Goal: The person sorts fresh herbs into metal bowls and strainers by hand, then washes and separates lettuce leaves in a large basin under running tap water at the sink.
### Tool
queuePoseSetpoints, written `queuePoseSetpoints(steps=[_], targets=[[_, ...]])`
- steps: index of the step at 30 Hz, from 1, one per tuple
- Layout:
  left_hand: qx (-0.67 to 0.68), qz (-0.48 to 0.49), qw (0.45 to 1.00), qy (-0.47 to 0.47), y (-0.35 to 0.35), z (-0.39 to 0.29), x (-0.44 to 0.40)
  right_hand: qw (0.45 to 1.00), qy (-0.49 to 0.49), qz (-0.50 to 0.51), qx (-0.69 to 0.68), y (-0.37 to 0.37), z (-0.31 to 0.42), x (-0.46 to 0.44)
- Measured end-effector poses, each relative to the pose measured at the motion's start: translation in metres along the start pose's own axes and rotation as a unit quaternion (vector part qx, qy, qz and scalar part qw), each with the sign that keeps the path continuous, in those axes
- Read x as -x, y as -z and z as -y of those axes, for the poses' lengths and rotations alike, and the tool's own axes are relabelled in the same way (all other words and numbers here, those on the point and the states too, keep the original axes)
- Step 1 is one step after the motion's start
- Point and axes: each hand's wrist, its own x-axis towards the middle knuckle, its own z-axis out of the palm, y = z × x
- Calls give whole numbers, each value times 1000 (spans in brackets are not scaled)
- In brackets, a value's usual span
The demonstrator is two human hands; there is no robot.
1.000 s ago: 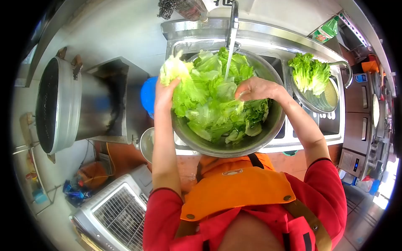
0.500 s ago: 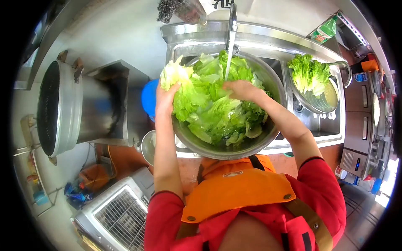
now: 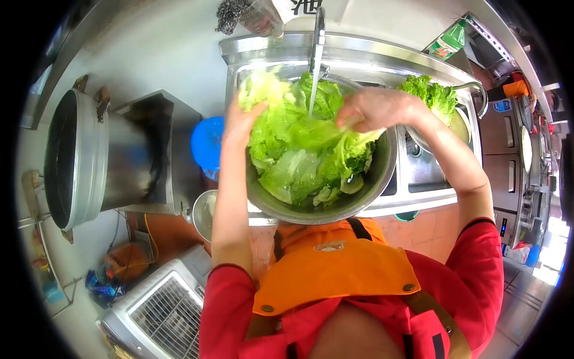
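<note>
Green lettuce leaves (image 3: 293, 173) fill a large steel basin (image 3: 317, 215) set over the sink. Water from the tap (image 3: 318, 39) runs down onto the leaves. At the basin's left side, my left hand (image 3: 243, 122) is closed around a bunch of pale lettuce. My right hand (image 3: 376, 109) is raised over the basin's right side, fingers closed on a lettuce leaf that is smeared by motion. Its fingertips are partly hidden by the leaf.
More lettuce (image 3: 431, 96) lies in a bowl-shaped strainer in the right-hand sink (image 3: 421, 173). A green bottle (image 3: 448, 42) stands behind it. To the left are a blue container (image 3: 207, 142), a big metal pot (image 3: 89, 161) and a small metal bowl (image 3: 204, 215).
My right hand has risen from among the leaves and moved right, pulling lettuce with it. My left hand keeps its hold. The whole view has shifted slightly.
</note>
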Motion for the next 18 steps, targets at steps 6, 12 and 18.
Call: queuePoseSetpoints(steps=[6, 12, 18], targets=[[-178, 109, 978, 18, -66, 14, -36, 991, 27, -123, -46, 22, -41, -72], [-73, 64, 991, 95, -54, 47, -36, 948, 36, -213, -235, -8, -67, -83], [21, -48, 980, 189, -59, 31, -35, 871, 53, -359, -332, -54, -114, -139]])
